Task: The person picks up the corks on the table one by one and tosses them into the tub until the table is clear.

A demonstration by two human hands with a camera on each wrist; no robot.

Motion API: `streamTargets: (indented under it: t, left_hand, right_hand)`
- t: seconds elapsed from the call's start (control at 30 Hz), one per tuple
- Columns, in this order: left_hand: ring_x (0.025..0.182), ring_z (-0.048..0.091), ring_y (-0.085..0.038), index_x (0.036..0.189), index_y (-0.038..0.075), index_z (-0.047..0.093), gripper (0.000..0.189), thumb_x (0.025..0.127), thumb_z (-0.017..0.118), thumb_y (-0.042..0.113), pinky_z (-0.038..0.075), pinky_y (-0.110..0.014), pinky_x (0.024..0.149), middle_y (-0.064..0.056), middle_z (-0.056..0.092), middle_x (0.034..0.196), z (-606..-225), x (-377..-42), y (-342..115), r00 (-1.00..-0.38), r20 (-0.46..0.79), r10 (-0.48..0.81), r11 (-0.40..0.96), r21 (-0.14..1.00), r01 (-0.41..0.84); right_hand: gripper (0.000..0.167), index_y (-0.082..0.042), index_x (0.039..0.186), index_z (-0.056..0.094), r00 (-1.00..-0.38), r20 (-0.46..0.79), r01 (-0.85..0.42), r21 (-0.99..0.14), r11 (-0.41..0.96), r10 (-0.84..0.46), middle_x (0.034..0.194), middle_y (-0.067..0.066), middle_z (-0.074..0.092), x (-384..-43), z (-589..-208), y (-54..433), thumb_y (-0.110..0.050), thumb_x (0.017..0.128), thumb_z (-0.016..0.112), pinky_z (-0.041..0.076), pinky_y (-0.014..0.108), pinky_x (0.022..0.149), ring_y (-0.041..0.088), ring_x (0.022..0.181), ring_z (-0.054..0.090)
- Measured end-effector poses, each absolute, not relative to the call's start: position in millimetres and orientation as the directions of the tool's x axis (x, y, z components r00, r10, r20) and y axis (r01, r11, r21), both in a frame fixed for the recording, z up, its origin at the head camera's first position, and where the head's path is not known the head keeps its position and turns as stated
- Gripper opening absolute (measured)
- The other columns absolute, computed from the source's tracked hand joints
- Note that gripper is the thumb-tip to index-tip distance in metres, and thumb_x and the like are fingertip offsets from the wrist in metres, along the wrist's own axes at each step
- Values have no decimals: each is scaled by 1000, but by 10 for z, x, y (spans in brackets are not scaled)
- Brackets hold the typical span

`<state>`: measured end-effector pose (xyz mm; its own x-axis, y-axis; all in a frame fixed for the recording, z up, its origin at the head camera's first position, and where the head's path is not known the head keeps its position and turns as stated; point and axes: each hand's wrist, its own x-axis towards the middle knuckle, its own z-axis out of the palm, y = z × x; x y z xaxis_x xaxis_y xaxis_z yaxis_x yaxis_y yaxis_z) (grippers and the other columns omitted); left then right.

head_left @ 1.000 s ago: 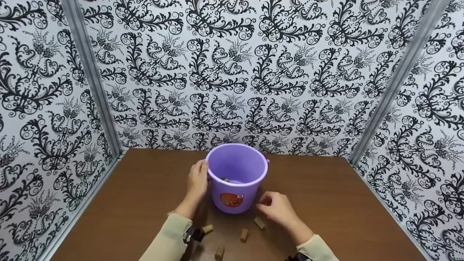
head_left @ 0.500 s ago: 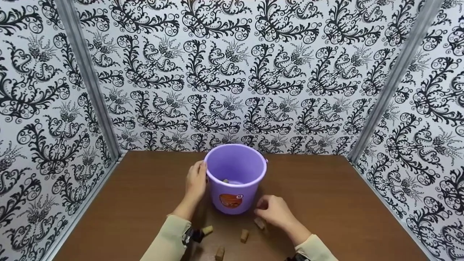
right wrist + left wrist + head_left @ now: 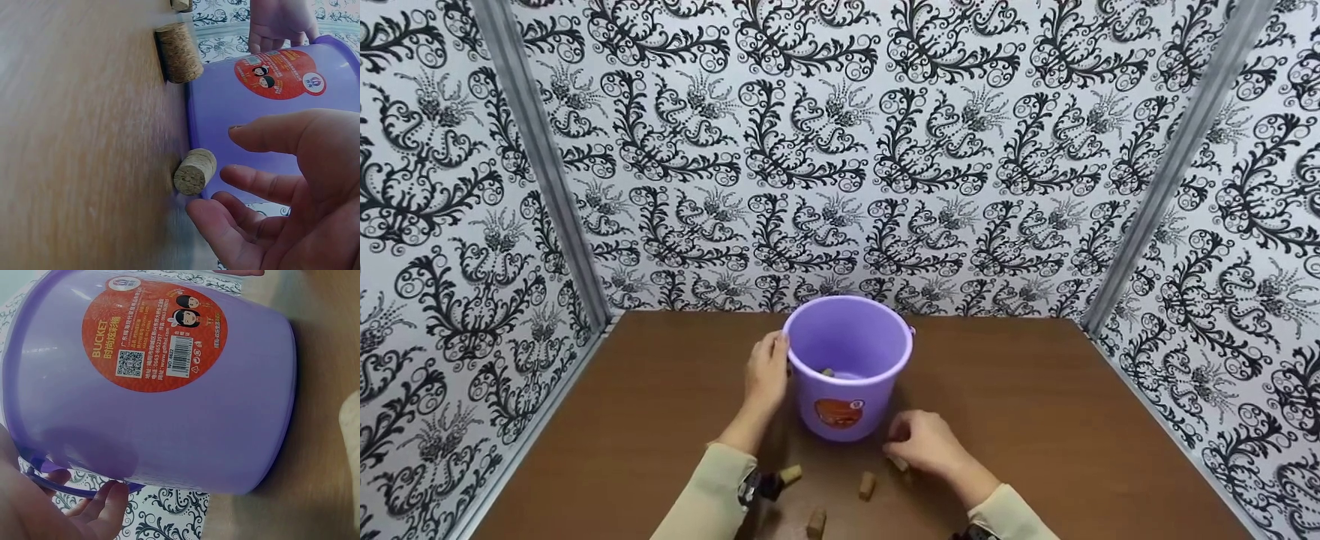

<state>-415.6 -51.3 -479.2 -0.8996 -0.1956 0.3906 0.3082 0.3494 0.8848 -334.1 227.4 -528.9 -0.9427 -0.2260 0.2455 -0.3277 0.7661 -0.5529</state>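
Note:
A purple plastic bucket (image 3: 851,330) with an orange-red label (image 3: 154,334) stands upright on the brown table. My left hand (image 3: 767,371) holds it at the left side of its rim, fingers curled around by the handle (image 3: 62,488) in the left wrist view. Close to the table, right of the bucket, my right hand (image 3: 930,444) reaches down to a cork (image 3: 194,171). Its thumb and fingers are spread apart there, with the cork just beyond the fingertips. In the head view the hand partly covers this cork. Another cork (image 3: 827,373) shows inside the bucket.
Several more corks lie in front of the bucket: one in the middle (image 3: 868,486), a cork near the front edge of view (image 3: 817,523), and a cork beside the left wrist strap (image 3: 791,474). Patterned panels (image 3: 840,187) enclose the table at the back and sides.
My right hand has moved slightly down and toward me, from beside the bucket to over the nearest cork. My left hand has stayed on the bucket, which stands in the same place.

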Motion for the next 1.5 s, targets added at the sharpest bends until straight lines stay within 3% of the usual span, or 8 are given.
streamTargets:
  t: [0.23,0.47,0.8,0.97,1.2,1.43,1.5]
  left_hand:
    - [109,65,-37,126,4,72,36,111,51,29,51,-55,101,-21,70,116,-4802,-4157,-517,-897,395,-200,356,882,309]
    - [106,65,-36,123,1,72,35,110,49,26,51,-54,99,-22,69,112,-4801,-4153,-514,-887,426,-180,356,869,345]
    - [105,64,-35,125,2,72,36,111,49,27,51,-53,99,-21,69,112,-4793,-4163,-531,-891,410,-194,362,874,324]
    - [105,65,-35,126,3,72,37,111,49,28,51,-52,98,-21,70,113,-4809,-4175,-515,-896,399,-193,364,877,312]
    - [108,65,-36,127,4,71,37,111,49,28,51,-54,100,-21,70,116,-4812,-4170,-502,-898,396,-190,366,878,310]
    - [108,64,-36,123,-1,72,36,110,49,23,50,-55,100,-22,70,112,-4824,-4157,-507,-880,437,-186,346,868,357]
    - [108,64,-36,122,-1,72,36,109,49,23,50,-55,100,-22,70,112,-4828,-4162,-504,-877,443,-186,345,865,364]
  right_hand:
    - [19,-13,83,73,-936,256,-345,-537,770,-242,74,-5,70,-3337,-5329,2267,-24,74,85,51,29,64,9,70,60]
    - [20,-10,84,70,-936,240,-348,-538,768,-256,51,-7,63,-3301,-5332,2239,-20,72,83,49,27,59,4,50,56]
    - [20,-9,81,69,-922,287,-379,-522,764,-261,65,-4,66,-3307,-5373,2210,-17,69,83,50,27,58,6,54,58]
    - [19,-15,78,69,-882,382,-447,-489,749,-278,66,-6,64,-3485,-5669,2329,-19,65,82,48,32,54,9,59,55]
    - [16,-25,74,67,-862,429,-466,-459,757,-270,64,-15,59,-3758,-6100,2451,-23,63,78,42,29,51,5,59,50]
    - [11,-18,66,64,-919,297,-377,-469,799,-259,62,-11,57,-3311,-5421,2187,-9,64,71,43,27,52,8,58,48]
    - [13,-19,65,63,-920,295,-376,-468,800,-259,62,-13,56,-3304,-5400,2182,-9,64,71,41,25,52,6,58,47]
